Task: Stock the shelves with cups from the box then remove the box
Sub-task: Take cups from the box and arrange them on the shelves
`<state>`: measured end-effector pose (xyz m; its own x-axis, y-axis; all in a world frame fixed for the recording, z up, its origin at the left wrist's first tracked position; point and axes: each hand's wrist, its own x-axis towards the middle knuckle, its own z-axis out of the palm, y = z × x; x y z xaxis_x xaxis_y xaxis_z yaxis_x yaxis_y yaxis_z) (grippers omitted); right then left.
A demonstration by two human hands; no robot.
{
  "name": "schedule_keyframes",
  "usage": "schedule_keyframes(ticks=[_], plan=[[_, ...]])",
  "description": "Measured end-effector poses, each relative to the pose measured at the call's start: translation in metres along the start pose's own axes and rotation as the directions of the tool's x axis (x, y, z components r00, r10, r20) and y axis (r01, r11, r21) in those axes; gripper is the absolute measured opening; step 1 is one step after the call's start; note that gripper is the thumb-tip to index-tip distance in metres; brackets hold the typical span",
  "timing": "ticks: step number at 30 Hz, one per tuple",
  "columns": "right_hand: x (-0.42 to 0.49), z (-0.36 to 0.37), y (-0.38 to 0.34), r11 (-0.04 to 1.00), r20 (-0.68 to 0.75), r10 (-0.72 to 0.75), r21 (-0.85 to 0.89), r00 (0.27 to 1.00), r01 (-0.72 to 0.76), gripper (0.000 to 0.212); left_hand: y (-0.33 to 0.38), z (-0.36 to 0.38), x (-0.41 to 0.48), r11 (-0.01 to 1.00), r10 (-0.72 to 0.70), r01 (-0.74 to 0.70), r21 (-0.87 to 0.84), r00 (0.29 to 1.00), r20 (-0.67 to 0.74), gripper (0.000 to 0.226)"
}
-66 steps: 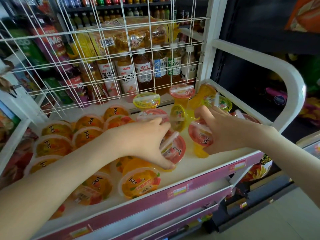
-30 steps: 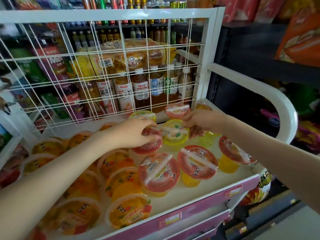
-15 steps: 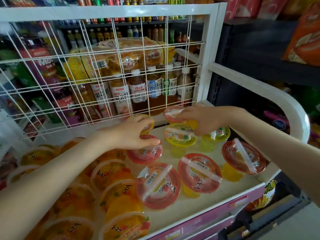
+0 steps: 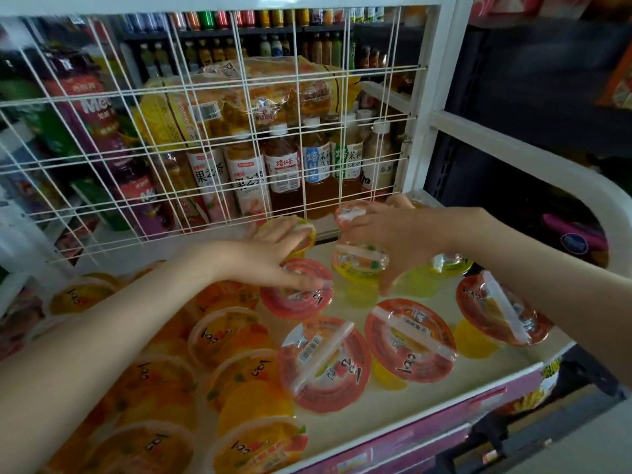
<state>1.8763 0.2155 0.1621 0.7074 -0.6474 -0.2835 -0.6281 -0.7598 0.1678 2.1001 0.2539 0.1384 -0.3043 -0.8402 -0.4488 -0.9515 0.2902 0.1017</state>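
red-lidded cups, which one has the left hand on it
The leftmost red-lidded cup: it alone among them has the left hand resting its fingertips on the lid.

1. So the cups fill the shelf: the left bunch is packed tight, the right ones stand a bit apart.
2. A wire grid runs along the back of the shelf, with bottles lined up right behind it.
3. The left hand rests on two cups at the back near the grid. The right hand sits just beside it, over the neighbouring cups.
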Motion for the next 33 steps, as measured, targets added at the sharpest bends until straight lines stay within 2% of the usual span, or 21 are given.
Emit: schedule_keyframes(ticks=[2,4,9,13,15,16,18,20,21,24,26,29,31,33], plan=[[-0.002,-0.004,0.000,0.995,0.011,-0.001,0.100,1.000,-0.001,0.089,0.002,-0.001,-0.001,1.000,-0.016,0.016,0.021,1.000,0.008,0.107],[-0.006,-0.005,-0.004,0.994,0.013,-0.009,0.112,1.000,0.008,0.087,0.003,-0.001,-0.001,1.000,-0.020,0.020,0.024,1.000,0.017,0.105],[-0.009,-0.001,-0.009,1.000,-0.003,-0.019,0.025,1.000,0.019,0.086,-0.002,0.001,0.001,1.000,0.010,-0.010,-0.003,1.000,0.022,0.126],[-0.011,0.000,-0.013,0.996,0.036,-0.024,0.092,0.999,0.020,0.087,-0.002,0.002,0.001,1.000,0.009,-0.008,-0.018,1.000,0.013,0.108],[-0.012,-0.004,-0.009,0.988,0.080,0.012,0.151,0.997,-0.024,0.083,0.000,0.001,0.000,1.000,0.003,-0.003,-0.016,1.000,0.006,0.100],[-0.010,-0.006,-0.005,0.981,0.071,0.023,0.191,0.997,-0.036,0.079,0.001,0.001,-0.001,1.000,0.000,0.000,-0.016,1.000,0.006,0.099],[-0.001,-0.006,0.006,0.961,-0.055,0.054,0.274,0.997,-0.037,0.068,0.002,0.000,-0.001,1.000,-0.010,0.010,-0.010,1.000,0.007,0.100],[0.014,0.000,0.018,0.932,-0.182,0.183,0.345,0.966,-0.111,0.071,0.002,0.001,0.000,1.000,-0.011,0.012,-0.017,1.000,0.008,0.104],[0.023,0.004,0.022,0.921,-0.188,0.255,0.346,0.949,-0.179,0.078,0.001,0.001,0.000,1.000,-0.004,0.004,-0.021,1.000,0.009,0.110],[0.047,0.015,0.031,0.908,-0.063,0.356,0.259,0.932,-0.329,0.094,-0.002,0.003,0.002,0.999,0.021,-0.021,-0.025,1.000,0.004,0.131],[0.058,0.017,0.031,0.909,-0.004,0.374,0.203,0.928,-0.365,0.097,-0.004,0.004,0.003,0.999,0.031,-0.031,-0.025,1.000,0.002,0.134],[0.068,0.015,0.030,0.932,-0.022,0.338,0.144,0.941,-0.331,0.091,-0.003,0.004,0.003,0.998,0.032,-0.032,-0.050,0.999,-0.005,0.120],[0.070,0.013,0.030,0.937,-0.053,0.313,0.179,0.948,-0.299,0.087,0.001,0.004,0.000,0.998,0.017,-0.017,-0.064,1.000,-0.007,0.106],[0.071,0.013,0.028,0.935,-0.064,0.277,0.250,0.959,-0.253,0.085,0.002,0.004,-0.001,0.998,0.002,-0.003,-0.059,1.000,-0.002,0.103]])
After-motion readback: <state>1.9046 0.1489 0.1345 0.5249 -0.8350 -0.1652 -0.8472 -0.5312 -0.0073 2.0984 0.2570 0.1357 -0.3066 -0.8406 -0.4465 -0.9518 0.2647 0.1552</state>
